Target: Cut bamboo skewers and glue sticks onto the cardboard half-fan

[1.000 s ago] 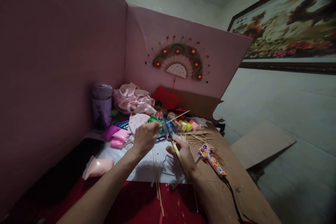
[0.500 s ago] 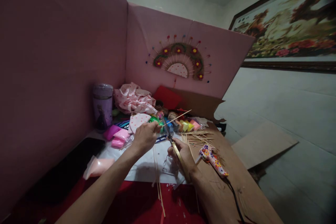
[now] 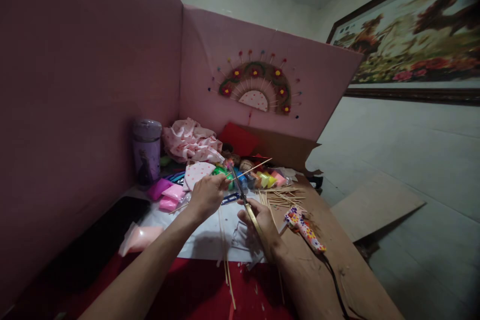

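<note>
My left hand (image 3: pixel 207 194) is closed around the near end of a thin wooden skewer (image 3: pixel 255 168), which points up to the right. In my right hand (image 3: pixel 259 220) is a pair of scissors (image 3: pixel 244 199) with gold-coloured handles. Its blades cross the skewer just right of my left fingertips; whether they bite into it I cannot tell. Beneath both hands lies a white sheet (image 3: pixel 198 240). Several loose skewers (image 3: pixel 228 270) lie below my hands, over the sheet and a red cloth (image 3: pixel 180 285). More skewers (image 3: pixel 285 197) are piled to the right.
A floral-patterned glue gun (image 3: pixel 305 230) with a black cord lies at right. Packets of coloured clay (image 3: pixel 264 180), polka-dot fabric (image 3: pixel 191 140) and a purple tumbler (image 3: pixel 146 152) stand behind. Pink clay packets (image 3: pixel 142 237) lie left. A decorated half-round fan (image 3: pixel 255 72) hangs on the pink panel.
My right hand and the scissors have shifted very slightly. The skewer's far tip has dipped a little. Both hands keep their hold.
</note>
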Demonstrator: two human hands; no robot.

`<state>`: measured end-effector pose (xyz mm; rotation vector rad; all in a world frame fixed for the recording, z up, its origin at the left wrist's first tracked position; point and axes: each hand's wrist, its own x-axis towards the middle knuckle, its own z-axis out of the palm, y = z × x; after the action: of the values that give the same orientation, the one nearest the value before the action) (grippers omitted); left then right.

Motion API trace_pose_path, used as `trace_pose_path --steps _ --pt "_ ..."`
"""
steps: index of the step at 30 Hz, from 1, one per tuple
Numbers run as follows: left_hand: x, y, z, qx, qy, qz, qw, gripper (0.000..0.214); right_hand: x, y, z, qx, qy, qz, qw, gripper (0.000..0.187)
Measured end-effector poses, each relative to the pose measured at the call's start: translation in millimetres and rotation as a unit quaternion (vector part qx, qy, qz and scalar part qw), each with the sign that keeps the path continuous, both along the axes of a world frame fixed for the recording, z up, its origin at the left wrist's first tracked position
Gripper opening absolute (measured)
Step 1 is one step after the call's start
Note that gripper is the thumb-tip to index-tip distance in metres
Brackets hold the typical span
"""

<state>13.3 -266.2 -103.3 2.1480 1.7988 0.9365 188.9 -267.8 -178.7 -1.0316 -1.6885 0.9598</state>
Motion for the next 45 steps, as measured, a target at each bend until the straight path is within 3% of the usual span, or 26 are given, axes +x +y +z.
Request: trace_pose_path --steps 10,28,39,45 --pt "3 1 -5.6 0.035 0.014 0.015 0.999 0.027 2 5 -4.7 -0.008 0.004 -0.001 1.000 0.056" --pt "-3 8 -11.9 0.016 -0.117 -0.049 0.992 0.026 0 1 2.3 -0.006 0.000 0.006 1.000 0.055" --pt "1 3 -5.4 0.010 -0.083 -0.023 0.996 0.027 2 2 -2.8 -0.008 0.000 -0.006 1.000 0.051" --pt "0 5 -6.8 0.022 0.007 0.056 0.998 0.025 2 0 6.9 -0.011 -0.037 -0.015 0.999 0.046"
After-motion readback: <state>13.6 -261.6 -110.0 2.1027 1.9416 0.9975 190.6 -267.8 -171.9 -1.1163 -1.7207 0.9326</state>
